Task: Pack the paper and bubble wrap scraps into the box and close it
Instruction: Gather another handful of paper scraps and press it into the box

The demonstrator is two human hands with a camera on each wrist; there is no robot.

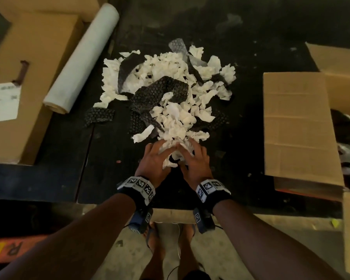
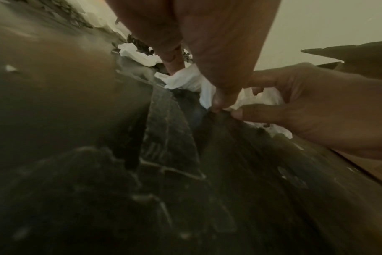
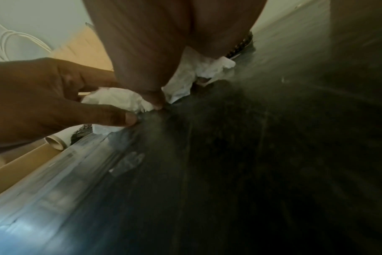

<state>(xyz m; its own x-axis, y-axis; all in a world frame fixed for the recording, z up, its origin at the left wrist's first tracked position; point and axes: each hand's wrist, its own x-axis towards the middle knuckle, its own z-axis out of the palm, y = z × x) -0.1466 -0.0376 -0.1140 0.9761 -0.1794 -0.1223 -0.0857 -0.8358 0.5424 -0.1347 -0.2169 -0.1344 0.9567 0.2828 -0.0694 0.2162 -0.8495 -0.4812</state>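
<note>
At six o'clock on the dark table (image 1: 240, 47), the left hand (image 1: 154, 159) and right hand (image 1: 195, 159) cup a wad of crumpled white paper (image 1: 175, 148) between them, fingers curled round it from both sides and thumbs close to the tabletop. Beyond, toward twelve, lies the rest of the heap: torn paper scraps (image 1: 166, 65) tangled with bubble wrap strips (image 1: 162, 89). All of it looks light, soft and springy, so it will likely shed bits unless scooped from beneath and squeezed. At three o'clock the open cardboard box (image 1: 297, 122) already holds some scraps. At ten o'clock lie a roll of wrap (image 1: 83, 57) and a labelled carton (image 1: 28, 67).
</note>
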